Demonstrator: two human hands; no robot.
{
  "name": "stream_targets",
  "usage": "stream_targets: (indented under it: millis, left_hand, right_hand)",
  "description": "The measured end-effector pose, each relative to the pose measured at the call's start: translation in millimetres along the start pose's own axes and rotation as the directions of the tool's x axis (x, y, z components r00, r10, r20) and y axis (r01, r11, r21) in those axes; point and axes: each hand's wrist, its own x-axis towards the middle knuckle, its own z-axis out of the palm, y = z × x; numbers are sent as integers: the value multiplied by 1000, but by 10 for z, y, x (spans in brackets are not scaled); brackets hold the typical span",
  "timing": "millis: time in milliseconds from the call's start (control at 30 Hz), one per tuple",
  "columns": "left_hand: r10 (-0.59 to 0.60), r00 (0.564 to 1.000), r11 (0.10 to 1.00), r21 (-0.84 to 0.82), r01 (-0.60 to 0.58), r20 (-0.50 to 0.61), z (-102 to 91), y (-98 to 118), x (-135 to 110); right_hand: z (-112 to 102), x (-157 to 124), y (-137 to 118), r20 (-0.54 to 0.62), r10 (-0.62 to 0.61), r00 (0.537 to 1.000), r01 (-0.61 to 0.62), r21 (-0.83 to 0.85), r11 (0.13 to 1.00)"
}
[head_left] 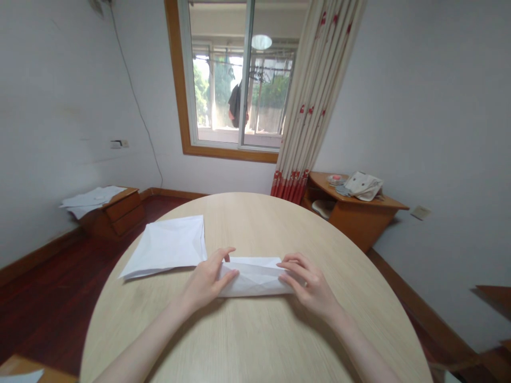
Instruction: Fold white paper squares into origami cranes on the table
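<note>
A folded white paper strip (255, 276) with creases lies on the round light-wood table (255, 340) in front of me. My left hand (209, 279) rests on the strip's left end, thumb and fingers pinching its edge. My right hand (309, 282) presses on the strip's right end with curled fingers laid on the paper. A stack of plain white sheets (167, 244) lies just left of the strip, apart from both hands.
A low wooden cabinet (115, 210) with papers on top stands at the left wall. A wooden corner desk (355, 207) with a cloth bag sits at the right, beside a red-patterned curtain (315, 101) and a window (239, 80). Dark red floor surrounds the table.
</note>
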Motion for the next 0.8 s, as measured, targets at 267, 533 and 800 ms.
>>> stream_targets:
  millis: [267,533,800]
  left_hand:
    - [83,994,970,236,-66,-65,44,-8,9]
    - [294,943,891,401,-212,-154,89,2,12]
    - [298,933,837,525,-155,-200,275,97,-27]
  right_hand:
    - [138,-34,99,-84,-132,988,106,-267,958]
    - [290,-83,-31,-34,-155,987,130,-382,915]
    - [548,-167,-46,2,-137,991,122,-461,879]
